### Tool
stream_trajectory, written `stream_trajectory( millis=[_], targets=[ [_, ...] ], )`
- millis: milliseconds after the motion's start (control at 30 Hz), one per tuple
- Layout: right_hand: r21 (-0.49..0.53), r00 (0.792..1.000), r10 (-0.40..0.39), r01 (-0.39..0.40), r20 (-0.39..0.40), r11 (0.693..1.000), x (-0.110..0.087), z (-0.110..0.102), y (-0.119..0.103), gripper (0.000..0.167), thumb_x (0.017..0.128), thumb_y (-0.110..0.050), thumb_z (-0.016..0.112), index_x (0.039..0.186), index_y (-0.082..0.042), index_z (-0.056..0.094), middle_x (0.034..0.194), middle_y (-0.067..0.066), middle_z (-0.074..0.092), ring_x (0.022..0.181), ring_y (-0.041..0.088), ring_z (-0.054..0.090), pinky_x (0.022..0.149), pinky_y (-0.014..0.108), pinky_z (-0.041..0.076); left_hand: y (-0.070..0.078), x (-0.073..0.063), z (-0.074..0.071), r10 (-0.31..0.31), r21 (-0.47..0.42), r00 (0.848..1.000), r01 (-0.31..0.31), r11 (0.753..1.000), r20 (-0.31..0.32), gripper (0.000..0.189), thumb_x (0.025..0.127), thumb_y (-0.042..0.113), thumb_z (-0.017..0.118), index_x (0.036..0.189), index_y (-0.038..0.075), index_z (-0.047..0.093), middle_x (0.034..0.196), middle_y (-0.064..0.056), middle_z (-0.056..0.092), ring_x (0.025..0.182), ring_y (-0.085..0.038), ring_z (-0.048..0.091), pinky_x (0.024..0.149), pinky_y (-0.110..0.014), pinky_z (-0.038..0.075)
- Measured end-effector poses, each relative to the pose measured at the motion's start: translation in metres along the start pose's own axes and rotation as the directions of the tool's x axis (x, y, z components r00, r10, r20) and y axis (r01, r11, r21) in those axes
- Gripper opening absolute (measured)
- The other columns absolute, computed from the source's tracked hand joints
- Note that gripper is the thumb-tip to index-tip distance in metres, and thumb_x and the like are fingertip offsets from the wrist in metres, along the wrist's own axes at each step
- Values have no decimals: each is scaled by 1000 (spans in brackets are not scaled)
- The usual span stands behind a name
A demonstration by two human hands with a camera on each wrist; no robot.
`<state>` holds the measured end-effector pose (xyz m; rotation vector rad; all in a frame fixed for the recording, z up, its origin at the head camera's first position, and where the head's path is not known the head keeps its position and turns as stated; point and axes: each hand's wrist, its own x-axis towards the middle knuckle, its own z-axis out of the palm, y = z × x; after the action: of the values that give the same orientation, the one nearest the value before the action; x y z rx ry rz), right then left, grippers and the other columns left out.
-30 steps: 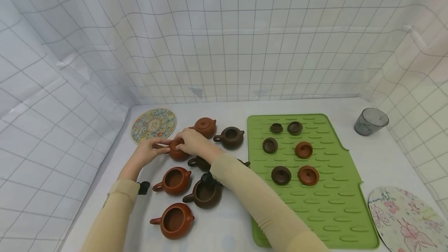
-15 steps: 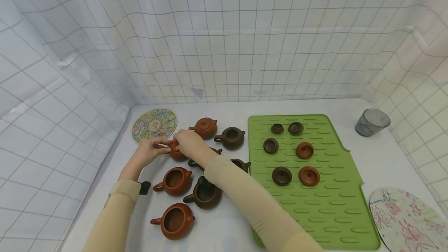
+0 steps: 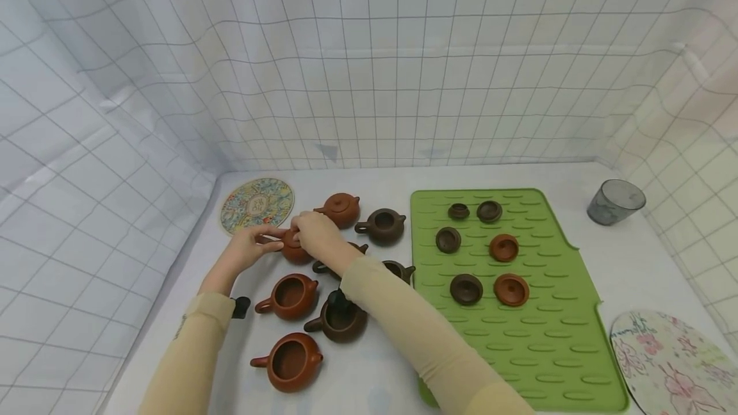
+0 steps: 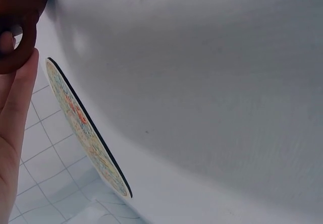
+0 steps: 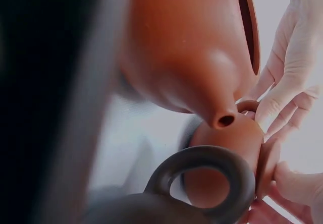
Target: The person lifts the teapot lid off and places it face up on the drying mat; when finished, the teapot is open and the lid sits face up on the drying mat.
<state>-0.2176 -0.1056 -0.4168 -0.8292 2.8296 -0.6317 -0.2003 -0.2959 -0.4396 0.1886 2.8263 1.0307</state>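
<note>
In the head view, a small reddish-brown teapot [image 3: 295,255] stands on the white table between both hands. My left hand [image 3: 245,250] holds it by the loop handle [image 4: 29,45]; the left wrist view shows fingers at that loop. From above, my right hand [image 3: 318,234] pinches the teapot's lid [image 5: 267,168], which sits at the opening. Whether the lid is fully seated is hard to tell. Closest to the hands are an open red teapot [image 3: 302,306] in front and a dark teapot [image 3: 319,268] partly hidden under the right forearm.
A lidded red teapot [image 3: 341,211] and several open dark and red teapots surround the hands. To the right, a green mat [image 3: 536,351] bears several loose lids. A patterned round coaster [image 3: 257,203] lies back left, a grey glass [image 3: 615,202] back right, a floral disc [image 3: 674,364] front right.
My right hand has shifted only slightly around the lid. The left hand keeps its hold on the teapot handle. The whole head view has drifted a little.
</note>
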Motion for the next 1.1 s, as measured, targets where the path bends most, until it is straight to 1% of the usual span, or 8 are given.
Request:
stream_trajectory(
  millis=[200,433,467,533,700,767,900,1100],
  targets=[
    [297,996,51,-28,-71,955,-7,-3,3,20,99,-21,61,114,-12,69,110,3,69,96,15,67,75,20,53,-1,0,-1,-6,13,1000,5,1000,15,29,91,12,71,117,0,68,122,-26,65,104,-42,67,79,-45,56],
    [613,989,143,-93,-32,785,-17,-10,7,19,98,-24,63,112,-13,70,111,5,72,97,15,71,79,24,56,0,0,-1,-28,18,999,28,999,28,30,92,16,71,117,0,68,123,-25,65,107,-41,66,82,-45,56],
    [655,987,160,-113,-12,747,-18,-12,8,20,98,-25,63,112,-12,70,110,5,72,95,15,71,80,25,56,0,0,-1,-27,15,999,26,1000,23,29,92,16,71,117,0,68,122,-25,65,106,-41,66,83,-45,56],
    [772,981,189,-157,49,616,-22,-16,11,22,97,-23,64,113,-9,71,110,8,72,94,17,72,84,28,57,1,0,-1,-21,10,1000,20,1000,16,30,91,15,71,117,0,69,121,-24,66,105,-40,66,83,-46,56],
    [956,962,173,-241,212,168,-34,-26,26,29,99,-12,58,124,2,63,128,14,61,113,25,66,93,33,56,2,-2,0,-3,-3,1000,3,1000,-1,31,90,13,72,120,1,69,121,-23,67,104,-40,66,82,-45,56],
    [967,962,134,-249,240,55,-41,-30,34,33,102,-9,53,132,4,57,135,17,57,120,30,62,96,33,54,2,-2,0,2,-4,1000,-2,1000,-6,31,90,12,72,119,2,69,121,-23,67,104,-40,66,81,-45,55],
    [966,963,86,-250,256,-71,-56,-37,54,36,104,-5,44,139,2,49,137,24,54,123,35,60,98,34,53,2,-2,0,11,0,1000,-11,1000,-6,31,90,13,72,119,2,70,122,-23,67,104,-40,67,83,-46,55],
    [968,968,88,-225,236,-114,-79,-47,79,38,106,-8,39,141,5,46,136,29,54,118,35,63,96,34,54,0,0,1,23,7,1000,-23,1000,1,31,91,14,71,119,2,69,121,-23,67,104,-40,67,85,-49,55]
  ],
)
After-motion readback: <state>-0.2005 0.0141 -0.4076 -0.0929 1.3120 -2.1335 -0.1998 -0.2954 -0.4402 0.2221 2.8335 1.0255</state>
